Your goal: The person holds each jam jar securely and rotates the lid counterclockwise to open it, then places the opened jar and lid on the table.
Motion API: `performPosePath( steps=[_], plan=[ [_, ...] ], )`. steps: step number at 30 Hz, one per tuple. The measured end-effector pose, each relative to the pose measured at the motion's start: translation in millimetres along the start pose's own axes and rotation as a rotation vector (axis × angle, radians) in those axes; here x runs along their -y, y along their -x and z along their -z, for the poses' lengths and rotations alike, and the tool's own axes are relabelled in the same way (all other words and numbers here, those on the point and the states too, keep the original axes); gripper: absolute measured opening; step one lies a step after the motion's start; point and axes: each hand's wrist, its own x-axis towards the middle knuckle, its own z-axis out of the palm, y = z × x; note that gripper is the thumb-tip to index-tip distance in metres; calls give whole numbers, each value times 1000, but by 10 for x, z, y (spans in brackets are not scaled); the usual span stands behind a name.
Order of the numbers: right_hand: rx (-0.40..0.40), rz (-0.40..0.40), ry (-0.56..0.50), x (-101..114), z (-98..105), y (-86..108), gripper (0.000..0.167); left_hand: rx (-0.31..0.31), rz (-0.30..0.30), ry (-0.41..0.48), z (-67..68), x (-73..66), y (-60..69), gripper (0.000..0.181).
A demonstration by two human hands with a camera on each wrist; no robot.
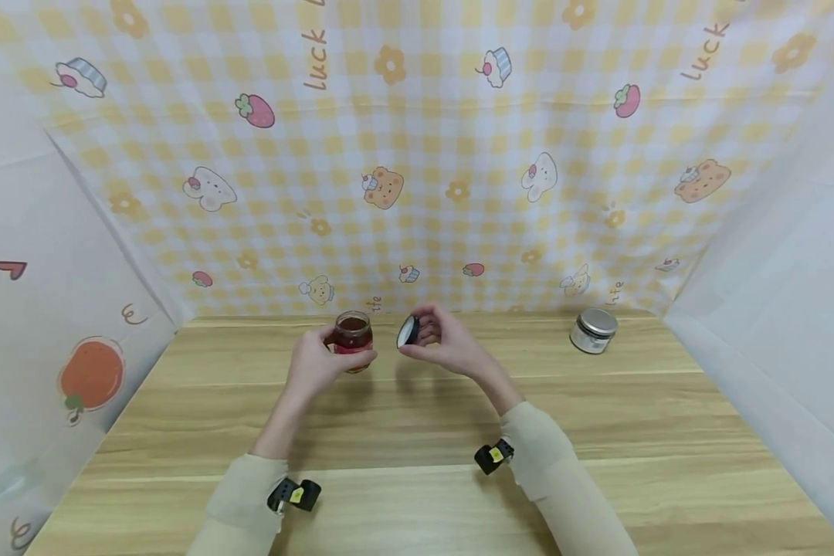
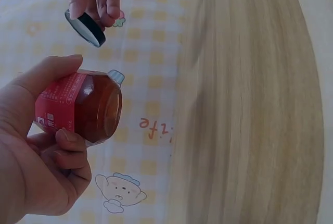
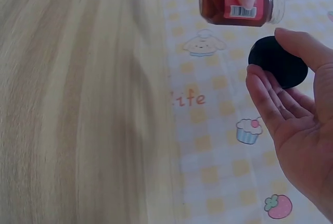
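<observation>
A glass jar (image 1: pixel 354 340) with dark reddish-brown contents and a red label is held upright above the table in my left hand (image 1: pixel 317 361). Its mouth is uncovered. In the left wrist view, the thumb and curled fingers wrap the jar (image 2: pixel 98 107) around its label. Just to the right, my right hand (image 1: pixel 452 344) pinches a round black lid (image 1: pixel 408 331) by its edge, tilted with its pale inside towards the jar. The right wrist view shows the lid's black top (image 3: pixel 278 61) between thumb and fingers, apart from the jar's threaded rim.
A small silver-lidded tin or jar (image 1: pixel 594 330) stands at the back right of the wooden table (image 1: pixel 389 502). Behind the table hangs a yellow checked cloth (image 1: pixel 445 154). White sheets (image 1: pixel 792 255) enclose the sides.
</observation>
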Motion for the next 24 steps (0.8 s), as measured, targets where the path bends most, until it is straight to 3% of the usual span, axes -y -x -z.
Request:
performPosePath(
  steps=[11, 24],
  plan=[
    [29, -65, 6, -71, -108, -159, 60, -24, 24, -15, 69, 126, -59, 50],
    [-17, -165, 60, -127, -234, -314, 57, -49, 103, -51, 124, 257, -108, 53]
  ],
)
